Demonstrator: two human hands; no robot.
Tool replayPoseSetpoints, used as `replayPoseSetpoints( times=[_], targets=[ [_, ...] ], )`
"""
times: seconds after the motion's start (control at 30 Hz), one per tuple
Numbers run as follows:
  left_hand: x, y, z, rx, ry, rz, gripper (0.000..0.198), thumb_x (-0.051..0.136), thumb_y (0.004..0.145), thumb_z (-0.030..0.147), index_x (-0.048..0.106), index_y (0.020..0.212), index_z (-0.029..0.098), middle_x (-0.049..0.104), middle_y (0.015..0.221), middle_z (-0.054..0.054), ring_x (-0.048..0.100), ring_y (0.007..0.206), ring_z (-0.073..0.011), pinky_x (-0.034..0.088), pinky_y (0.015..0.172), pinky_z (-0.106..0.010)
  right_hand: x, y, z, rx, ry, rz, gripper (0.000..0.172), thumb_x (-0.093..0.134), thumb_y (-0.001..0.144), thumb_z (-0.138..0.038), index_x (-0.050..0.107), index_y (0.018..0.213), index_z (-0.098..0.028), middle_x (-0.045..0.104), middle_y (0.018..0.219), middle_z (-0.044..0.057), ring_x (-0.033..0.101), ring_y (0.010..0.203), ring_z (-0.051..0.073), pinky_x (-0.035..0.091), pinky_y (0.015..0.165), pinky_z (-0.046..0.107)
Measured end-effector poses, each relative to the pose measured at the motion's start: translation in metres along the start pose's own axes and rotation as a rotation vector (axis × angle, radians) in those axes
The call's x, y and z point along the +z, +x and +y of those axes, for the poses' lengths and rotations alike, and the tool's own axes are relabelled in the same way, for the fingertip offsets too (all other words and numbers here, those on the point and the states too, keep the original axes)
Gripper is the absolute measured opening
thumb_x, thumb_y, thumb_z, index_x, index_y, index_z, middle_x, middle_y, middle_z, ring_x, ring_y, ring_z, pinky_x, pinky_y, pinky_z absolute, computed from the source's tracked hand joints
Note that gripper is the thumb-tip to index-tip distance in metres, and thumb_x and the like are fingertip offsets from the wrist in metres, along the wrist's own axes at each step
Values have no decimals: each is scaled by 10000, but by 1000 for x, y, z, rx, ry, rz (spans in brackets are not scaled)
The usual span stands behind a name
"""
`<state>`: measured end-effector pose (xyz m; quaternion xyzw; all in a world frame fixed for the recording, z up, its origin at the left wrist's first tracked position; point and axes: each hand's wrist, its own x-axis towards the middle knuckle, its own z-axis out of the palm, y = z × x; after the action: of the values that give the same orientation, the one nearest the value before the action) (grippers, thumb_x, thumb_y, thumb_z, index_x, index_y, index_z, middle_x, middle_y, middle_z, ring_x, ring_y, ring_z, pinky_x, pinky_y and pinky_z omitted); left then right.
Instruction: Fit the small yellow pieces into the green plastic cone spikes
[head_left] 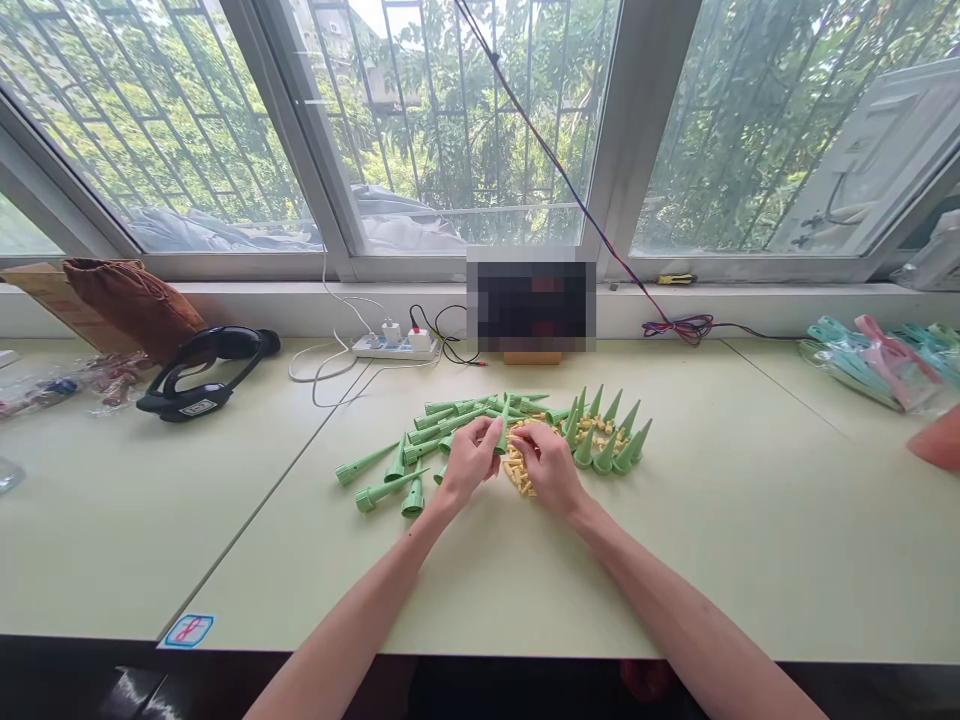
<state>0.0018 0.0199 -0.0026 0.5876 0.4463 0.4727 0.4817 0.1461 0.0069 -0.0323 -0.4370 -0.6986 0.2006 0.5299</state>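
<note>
My left hand (466, 462) is closed around a green plastic cone spike (501, 436), held point up. My right hand (546, 462) is pinched beside it, over a small heap of yellow pieces (517, 472); what its fingertips hold is too small to make out. To the left, several green spikes (390, 472) lie flat on the pale table (675, 540). More of them lie behind my hands (465, 410). To the right, several green cones (611, 440) stand upright, points up.
A power strip (394, 345) with plugs and cables sits by the window sill. A black headset (206, 372) and a brown bag (131, 300) lie at the far left. Bagged pastel clips (877, 360) lie at the far right, near another person's hand (937, 440).
</note>
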Motion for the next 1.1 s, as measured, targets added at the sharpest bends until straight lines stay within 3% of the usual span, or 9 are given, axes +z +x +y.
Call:
replayPoseSetpoints(
  times=[0.4, 0.63, 0.97, 1.1],
  targets=[
    [-2, 1, -2, 85, -2, -47, 311, 589, 877, 472, 596, 806, 169, 557, 740, 20, 414, 389, -18, 352, 361, -177, -2, -1, -2, 20, -35, -79, 284, 377, 1000, -311, 491, 766, -198, 522, 702, 12, 461, 638, 158, 359, 612, 273],
    [0, 1, -1, 78, -57, -59, 304, 634, 848, 476, 626, 888, 175, 567, 774, 8, 411, 422, -25, 341, 362, -179, -3, 0, -3, 128, 29, -97, 328, 353, 1001, -360, 377, 703, -224, 451, 607, -20, 389, 553, 142, 315, 552, 272],
    [2, -1, 2, 82, -46, -34, 331, 633, 841, 492, 643, 901, 166, 570, 737, 6, 437, 417, -41, 346, 360, -195, 0, 1, -4, 203, 103, -48, 382, 403, 988, -426, 425, 670, -216, 432, 565, -30, 380, 516, 128, 310, 503, 266],
    [2, 0, 2, 34, -55, 1, 342, 632, 833, 500, 634, 846, 159, 599, 774, -7, 401, 375, -25, 307, 338, -200, -1, 1, -9, 152, 90, -10, 319, 446, 978, -418, 560, 780, -196, 535, 665, 3, 463, 574, 142, 383, 542, 272]
  ],
)
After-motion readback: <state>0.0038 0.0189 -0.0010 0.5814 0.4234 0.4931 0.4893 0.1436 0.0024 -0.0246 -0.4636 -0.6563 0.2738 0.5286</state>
